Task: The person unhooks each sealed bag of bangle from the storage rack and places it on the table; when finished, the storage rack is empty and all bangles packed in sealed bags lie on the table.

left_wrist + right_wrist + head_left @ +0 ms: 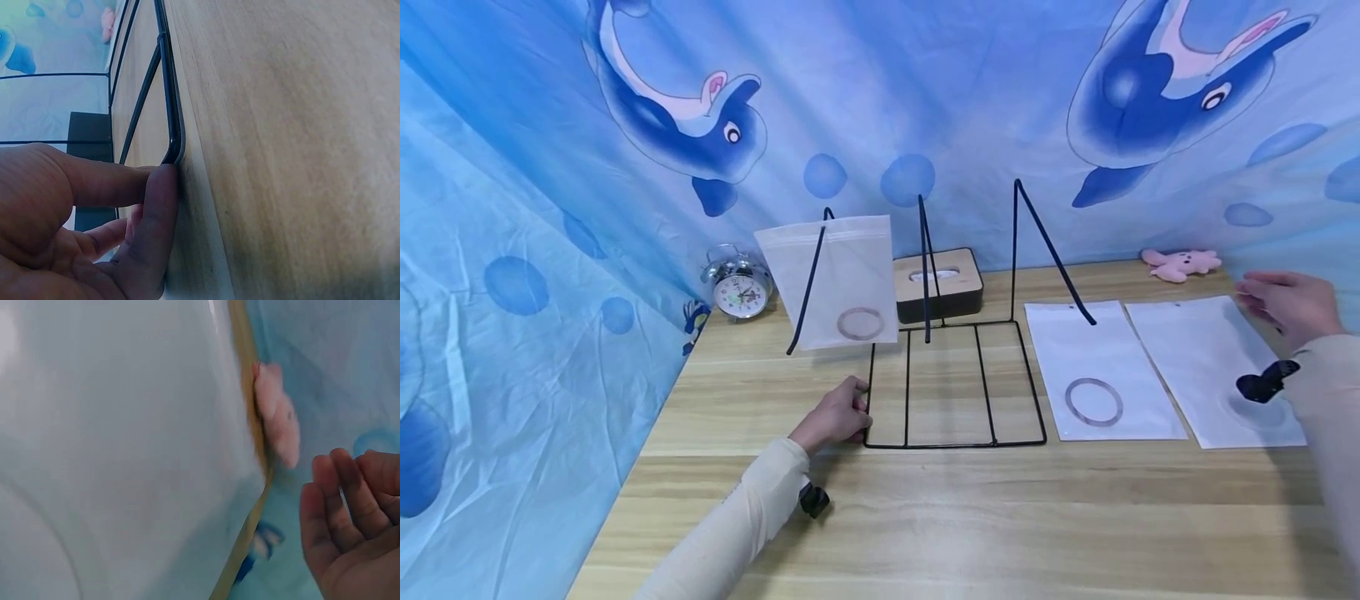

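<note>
My left hand (835, 412) pinches the left side of a black wire rack (924, 275) near its front corner. The left wrist view shows thumb and fingertips at the bent rod (167, 81) of its base, low over the wood. From the rack's left prong hangs a white zip bag (850, 271) with a ring outline near its bottom. My right hand (1296, 308), fingers loosely bent and holding nothing, hovers by the top right corner of a flat white bag (1195, 358). Beside that lies another white bag (1097, 350) with a ring outline.
Behind the rack stands a tissue box (938, 304) with a wooden top. A silver alarm clock (740, 293) is at the back left, a pink plush toy (1182, 263) at the back right. A blue dolphin-print curtain (985, 100) hangs along the table's back and left.
</note>
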`<state>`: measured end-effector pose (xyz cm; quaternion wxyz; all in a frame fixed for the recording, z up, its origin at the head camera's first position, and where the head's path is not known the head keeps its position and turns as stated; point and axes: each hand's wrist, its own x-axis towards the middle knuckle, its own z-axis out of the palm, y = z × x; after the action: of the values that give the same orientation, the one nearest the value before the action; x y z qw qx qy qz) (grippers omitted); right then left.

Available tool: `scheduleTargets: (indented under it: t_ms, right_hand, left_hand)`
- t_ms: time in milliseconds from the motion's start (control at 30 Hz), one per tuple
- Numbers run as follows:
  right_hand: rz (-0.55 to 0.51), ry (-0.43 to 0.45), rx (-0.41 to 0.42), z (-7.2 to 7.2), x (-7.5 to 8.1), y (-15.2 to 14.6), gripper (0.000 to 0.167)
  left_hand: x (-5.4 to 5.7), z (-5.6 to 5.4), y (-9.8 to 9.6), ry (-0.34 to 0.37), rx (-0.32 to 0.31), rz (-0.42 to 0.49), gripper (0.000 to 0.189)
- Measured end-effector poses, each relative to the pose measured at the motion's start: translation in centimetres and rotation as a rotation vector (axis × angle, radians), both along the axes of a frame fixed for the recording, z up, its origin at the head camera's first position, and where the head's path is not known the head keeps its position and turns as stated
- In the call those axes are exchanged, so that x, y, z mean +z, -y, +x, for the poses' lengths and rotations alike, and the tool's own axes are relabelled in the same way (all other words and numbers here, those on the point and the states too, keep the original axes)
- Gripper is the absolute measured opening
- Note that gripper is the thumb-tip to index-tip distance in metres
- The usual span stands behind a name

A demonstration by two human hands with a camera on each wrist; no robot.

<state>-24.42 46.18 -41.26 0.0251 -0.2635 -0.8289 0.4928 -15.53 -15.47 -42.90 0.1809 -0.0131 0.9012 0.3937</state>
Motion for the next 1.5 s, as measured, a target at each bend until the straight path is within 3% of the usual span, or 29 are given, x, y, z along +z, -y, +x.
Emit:
scheduleTargets:
  t_ms: [300,500,733,933,1067,1200,1400,1500]
  right_hand:
    - [-0.01,-0.24,0.291,-1.0,3.3,6.4,0.061]
    - [0.077,-0.315,0.457,-1.2,5.2,12.6,0.055]
    - [0.069,-0.374,0.622,-1.2,6.1,19.4,0.055]
    - [0.042,-0.504,0.691,-2.0,6.4,23.4,0.052]
    - [-0.024,-0.518,0.699,-2.4,6.5,25.1,0.044]
    - [-0.114,-0.525,0.674,-2.7,6.5,26.0,0.035]
    - [-0.109,-0.589,0.664,-2.8,6.7,26.6,0.034]
    - [-0.165,-0.622,0.672,-3.1,6.6,26.9,0.034]
  left_hand:
    - [0.0,0.1,0.3,-0.003,-0.006,0.03,0.051]
    - [-0.3,0.0,0.3,0.008,-0.003,0.058,0.052]
    - [-0.2,0.1,0.2,-0.004,-0.001,0.059,0.054]
    - [-0.4,0.1,0.3,-0.011,-0.011,0.047,0.053]
    - [-0.6,0.2,0.3,-0.015,-0.021,0.055,0.052]
    - [-0.8,0.2,0.2,-0.02,-0.034,0.051,0.051]
    - [-0.5,0.2,0.2,-0.031,-0.037,0.037,0.05]
    - [-0.4,0.3,0.3,-0.029,-0.033,0.037,0.05]
